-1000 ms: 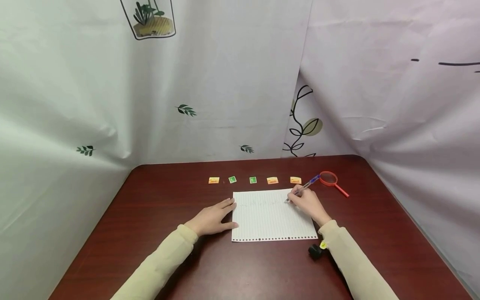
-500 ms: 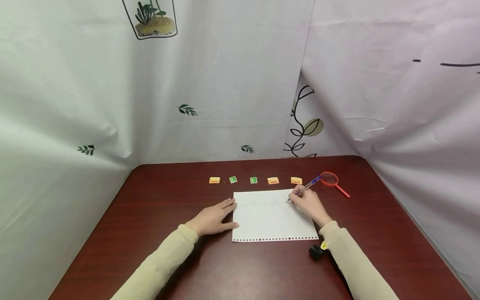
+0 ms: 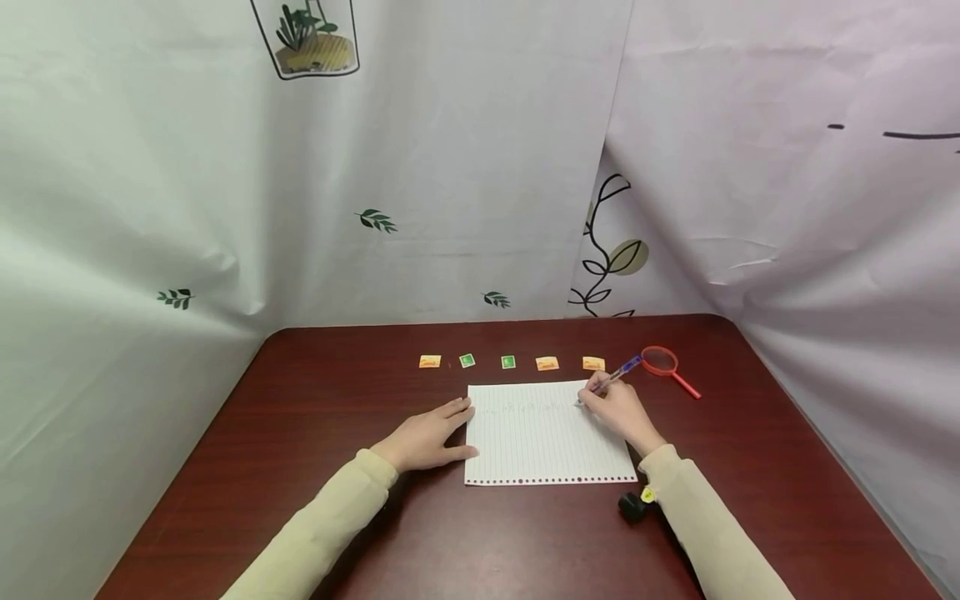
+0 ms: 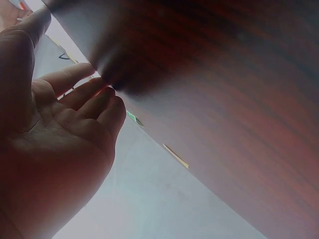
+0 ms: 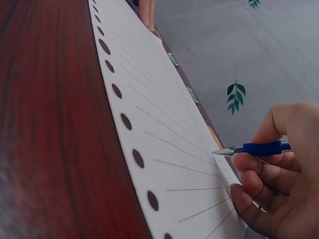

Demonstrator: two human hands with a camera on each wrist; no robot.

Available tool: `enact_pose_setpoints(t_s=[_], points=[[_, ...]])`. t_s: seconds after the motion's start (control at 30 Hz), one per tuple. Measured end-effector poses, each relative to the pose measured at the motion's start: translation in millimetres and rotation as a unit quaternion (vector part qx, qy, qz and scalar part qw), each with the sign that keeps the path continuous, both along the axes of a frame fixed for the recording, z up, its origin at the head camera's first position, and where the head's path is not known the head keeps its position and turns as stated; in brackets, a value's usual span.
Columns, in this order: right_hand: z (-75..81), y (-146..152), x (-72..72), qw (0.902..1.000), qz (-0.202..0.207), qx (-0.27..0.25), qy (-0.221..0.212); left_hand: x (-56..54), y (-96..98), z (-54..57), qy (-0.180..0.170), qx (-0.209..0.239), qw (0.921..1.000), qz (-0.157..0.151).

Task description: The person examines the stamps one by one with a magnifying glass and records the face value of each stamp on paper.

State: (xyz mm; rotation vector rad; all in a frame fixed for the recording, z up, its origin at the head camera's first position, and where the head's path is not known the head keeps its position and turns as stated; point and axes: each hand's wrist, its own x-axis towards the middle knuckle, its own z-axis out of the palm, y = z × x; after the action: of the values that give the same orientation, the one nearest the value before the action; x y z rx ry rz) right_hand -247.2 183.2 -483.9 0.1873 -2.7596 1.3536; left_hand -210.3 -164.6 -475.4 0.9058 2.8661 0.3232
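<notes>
A lined sheet of paper (image 3: 543, 446) with punched holes along its near edge lies on the table, faint marks running across its upper part. My right hand (image 3: 617, 408) pinches a pen (image 3: 621, 367) with a blue grip (image 5: 262, 149); in the right wrist view the pen's tip meets the paper near its far edge. My left hand (image 3: 423, 437) rests at the sheet's left edge with thumb and fingertips on it. Its fingers look extended and slightly bent in the left wrist view, holding nothing.
Beyond the paper runs a row of small stamp-like pieces, orange (image 3: 430, 361) and green (image 3: 508, 362). A red magnifying glass (image 3: 660, 361) lies at the right. A small black object (image 3: 632, 507) sits by the right sleeve. A printed curtain (image 3: 450, 167) hangs behind the dark table (image 3: 262, 433).
The pen's tip has shifted slightly to the right along the line of marks. My left hand stays at the paper's edge; the head view has drifted a little.
</notes>
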Motion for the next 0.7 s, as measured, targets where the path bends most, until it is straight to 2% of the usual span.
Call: enact_pose_setpoints(t_s=[0.17, 0.43, 0.7], points=[[0.4, 1.0, 0.3, 0.9999, 0.011, 0.004, -0.002, -0.1, -1.3, -0.5, 0.0, 0.002, 1.0, -0.003], [0.0, 4.3, -2.1, 1.0, 0.002, -0.001, -0.005, 0.3, -1.0, 0.2, 0.004, 0.002, 1.0, 0.0], [-1.5, 5.2, -0.9, 0.9999, -0.004, -0.012, 0.003, 2.3, -0.8, 0.8, -0.007, -0.006, 0.9999, 0.006]])
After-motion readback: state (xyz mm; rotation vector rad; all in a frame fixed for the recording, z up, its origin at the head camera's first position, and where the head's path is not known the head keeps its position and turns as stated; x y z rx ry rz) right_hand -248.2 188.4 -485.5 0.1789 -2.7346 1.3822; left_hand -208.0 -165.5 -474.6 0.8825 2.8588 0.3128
